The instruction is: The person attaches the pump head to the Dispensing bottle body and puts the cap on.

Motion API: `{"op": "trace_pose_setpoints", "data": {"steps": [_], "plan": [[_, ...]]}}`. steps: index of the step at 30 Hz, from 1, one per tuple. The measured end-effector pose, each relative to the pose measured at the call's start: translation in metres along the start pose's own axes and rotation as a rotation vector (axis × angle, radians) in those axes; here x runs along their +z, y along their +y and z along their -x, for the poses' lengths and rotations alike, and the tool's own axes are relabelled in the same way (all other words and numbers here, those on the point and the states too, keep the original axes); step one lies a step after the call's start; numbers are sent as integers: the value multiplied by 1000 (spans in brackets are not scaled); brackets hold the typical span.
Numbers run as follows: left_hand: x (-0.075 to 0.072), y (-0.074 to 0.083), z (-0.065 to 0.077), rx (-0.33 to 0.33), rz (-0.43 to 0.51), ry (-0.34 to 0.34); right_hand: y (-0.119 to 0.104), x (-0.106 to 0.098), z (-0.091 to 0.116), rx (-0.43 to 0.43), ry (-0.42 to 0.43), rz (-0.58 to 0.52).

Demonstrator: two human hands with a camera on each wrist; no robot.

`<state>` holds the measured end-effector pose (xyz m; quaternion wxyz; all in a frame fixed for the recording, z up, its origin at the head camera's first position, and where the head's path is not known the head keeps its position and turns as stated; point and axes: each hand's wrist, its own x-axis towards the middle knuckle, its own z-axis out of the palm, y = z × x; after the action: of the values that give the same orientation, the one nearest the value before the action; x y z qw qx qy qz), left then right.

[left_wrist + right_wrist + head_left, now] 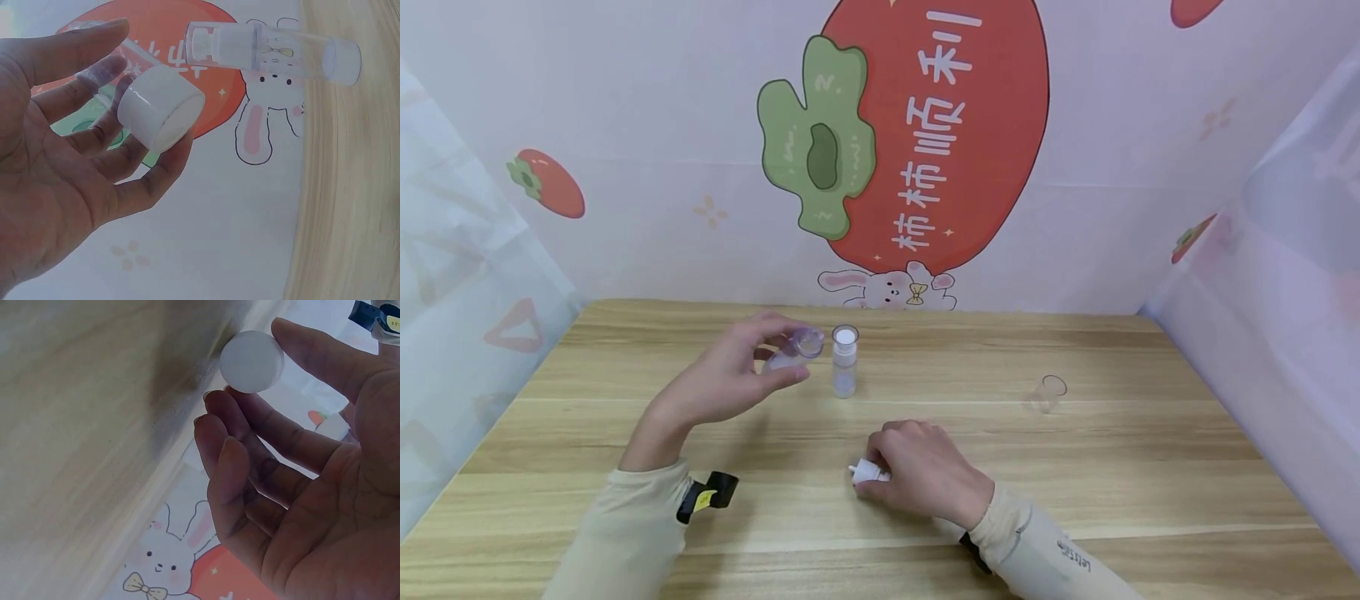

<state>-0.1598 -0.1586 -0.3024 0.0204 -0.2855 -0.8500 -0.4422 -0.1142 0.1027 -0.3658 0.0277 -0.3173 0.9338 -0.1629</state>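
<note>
My left hand (718,375) grips a small clear bottle (790,354) tilted above the table, its open rim toward the head camera. In the left wrist view the white base (159,109) of this bottle faces outward between my fingers. Close to the tabletop, my right hand (925,471) pinches a white pump head (868,472) between thumb and fingers, its thin nozzle pointing left. The right wrist view shows the round white end (251,362) of that piece at my fingertips. Just right of the held bottle, a capped pump bottle (845,367) stands upright.
A clear cylindrical cap (1048,394) sits on the right side of the wooden table (1120,467). Behind the table rises a white backdrop (685,150) printed with persimmons and a rabbit, and similar sheets hang at both sides.
</note>
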Motion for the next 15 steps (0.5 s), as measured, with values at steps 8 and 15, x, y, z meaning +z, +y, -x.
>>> {"op": "trace_pose_setpoints", "data": {"steps": [8,15], "plan": [[5,5,-2,17,-6,-6,1,-5,-1,3,-31,-39],[9,11,-4,-47,9,-5,6,-15,-1,39,-26,-60]]}}
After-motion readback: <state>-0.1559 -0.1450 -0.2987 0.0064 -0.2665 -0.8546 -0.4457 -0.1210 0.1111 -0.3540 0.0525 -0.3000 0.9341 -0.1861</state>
